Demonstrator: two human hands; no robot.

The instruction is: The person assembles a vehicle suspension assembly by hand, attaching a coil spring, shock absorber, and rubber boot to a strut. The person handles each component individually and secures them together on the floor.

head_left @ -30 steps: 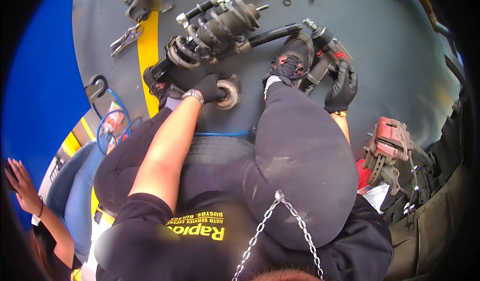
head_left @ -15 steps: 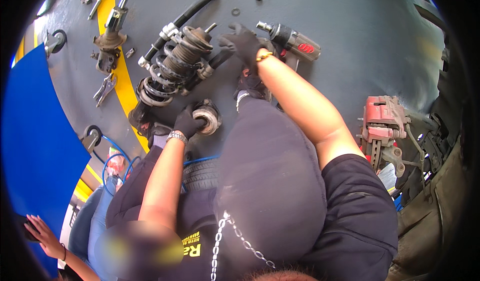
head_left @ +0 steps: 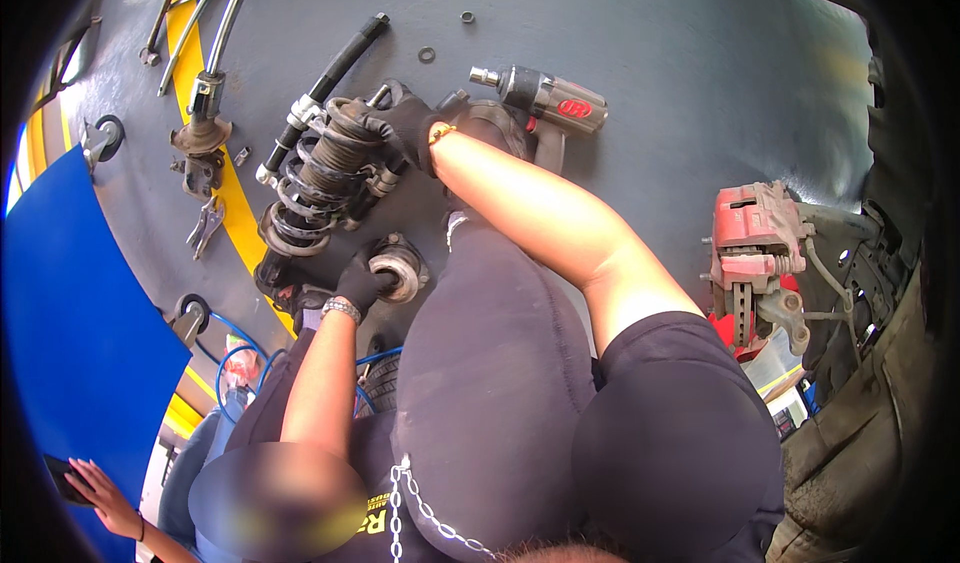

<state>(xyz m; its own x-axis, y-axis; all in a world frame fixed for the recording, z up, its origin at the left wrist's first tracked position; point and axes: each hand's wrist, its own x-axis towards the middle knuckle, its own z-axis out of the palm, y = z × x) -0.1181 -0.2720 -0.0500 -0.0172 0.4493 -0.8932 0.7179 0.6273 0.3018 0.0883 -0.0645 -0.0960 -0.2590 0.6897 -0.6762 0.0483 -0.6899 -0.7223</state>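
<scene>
A dark-gloved hand, my left hand (head_left: 362, 281), is closed on a round metal strut mount (head_left: 403, 269) with a pale, worn ring. Beyond it a coil-over strut (head_left: 330, 163) lies slantwise on the floor, its spring clamped by a spring compressor (head_left: 345, 61) with long dark threaded rods. My right hand (head_left: 405, 128), also gloved, is at the strut's upper end with fingers curled around the top, close to the piston rod tip. Its palm side is hidden. An impact wrench (head_left: 550, 98) rests just right of that hand.
A washer (head_left: 427, 55) and a nut (head_left: 467, 18) lie beyond the strut. Another strut (head_left: 203, 113) and locking pliers (head_left: 206, 227) are at the left. A red brake caliper (head_left: 755, 228) hangs at the right. A blue panel (head_left: 80, 333) and another person's hand (head_left: 105, 498) show at left.
My right hand has moved from beside the impact wrench to the strut's upper end. My left hand still holds the mount. The whole view has shifted slightly.
</scene>
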